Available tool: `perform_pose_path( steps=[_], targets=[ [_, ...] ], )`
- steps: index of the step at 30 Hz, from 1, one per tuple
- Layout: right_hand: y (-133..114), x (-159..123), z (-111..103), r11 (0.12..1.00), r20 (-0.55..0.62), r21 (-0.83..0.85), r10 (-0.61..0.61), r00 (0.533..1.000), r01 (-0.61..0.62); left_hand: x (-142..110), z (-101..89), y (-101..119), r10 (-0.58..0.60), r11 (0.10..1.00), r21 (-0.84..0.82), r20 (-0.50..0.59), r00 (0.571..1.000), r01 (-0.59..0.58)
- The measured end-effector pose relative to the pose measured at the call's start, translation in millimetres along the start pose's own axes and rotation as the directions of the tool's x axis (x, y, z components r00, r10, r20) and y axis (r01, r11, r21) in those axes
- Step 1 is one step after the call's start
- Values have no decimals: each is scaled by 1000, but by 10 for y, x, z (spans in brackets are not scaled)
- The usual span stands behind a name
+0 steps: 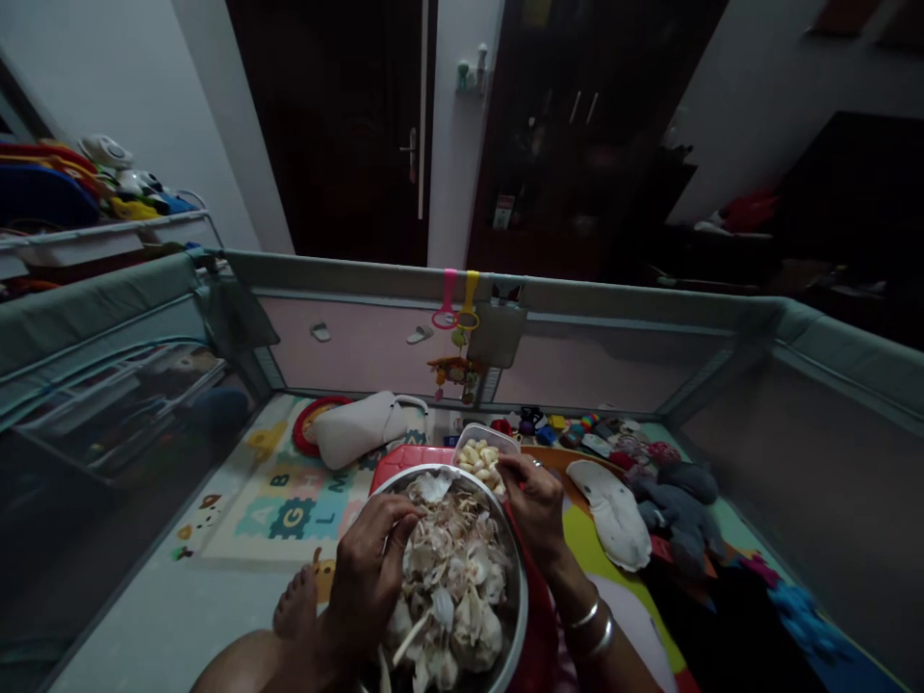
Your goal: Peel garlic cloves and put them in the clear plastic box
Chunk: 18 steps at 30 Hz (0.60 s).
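A round metal bowl (521, 616) sits in front of me, heaped with garlic bulbs (476, 630) and loose papery skins (437, 486). Over its left side is my left hand (372, 553), thumb and fingers pinched together; whatever they hold, if anything, is hidden. Just beyond the bowl stands a clear plastic container (505, 441) with peeled garlic cloves (477, 456) inside. My right hand (535, 500) is at the container's right edge, its fingertips closed near the cloves. I cannot make out what lies between them.
Under the bowl is a red stool-like surface (411, 455). A white cushion-like thing (365, 428) lies left on the alphabet mat (252, 520). At right are a pale pillow (610, 515), a grey plush toy (682, 510) and several small toys. A padded playpen rail (346, 272) surrounds everything.
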State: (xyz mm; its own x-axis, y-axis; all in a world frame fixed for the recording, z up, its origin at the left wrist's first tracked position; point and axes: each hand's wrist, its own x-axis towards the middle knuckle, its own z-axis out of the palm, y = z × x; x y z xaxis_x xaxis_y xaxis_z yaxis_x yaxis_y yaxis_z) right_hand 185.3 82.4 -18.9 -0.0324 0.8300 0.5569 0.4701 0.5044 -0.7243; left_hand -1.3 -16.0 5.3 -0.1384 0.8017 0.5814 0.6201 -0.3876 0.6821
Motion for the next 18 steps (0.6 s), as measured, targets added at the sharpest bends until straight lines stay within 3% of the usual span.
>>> perform_pose_path(
  steps=[9, 14, 18],
  targets=[
    [-10, 10, -39, 997, 19, 31, 69, 997, -70, -29, -27, -47, -62, 998, -10, 11, 998, 62],
    [103, 35, -111, 973, 13, 142, 183, 983, -183, -60, -53, -88, -86, 996, 22, -17, 996, 86],
    [35, 12, -118, 932, 102, 262, 230, 968, -249, -76, -68, -130, -74, 997, 17, 12, 997, 73]
  ],
)
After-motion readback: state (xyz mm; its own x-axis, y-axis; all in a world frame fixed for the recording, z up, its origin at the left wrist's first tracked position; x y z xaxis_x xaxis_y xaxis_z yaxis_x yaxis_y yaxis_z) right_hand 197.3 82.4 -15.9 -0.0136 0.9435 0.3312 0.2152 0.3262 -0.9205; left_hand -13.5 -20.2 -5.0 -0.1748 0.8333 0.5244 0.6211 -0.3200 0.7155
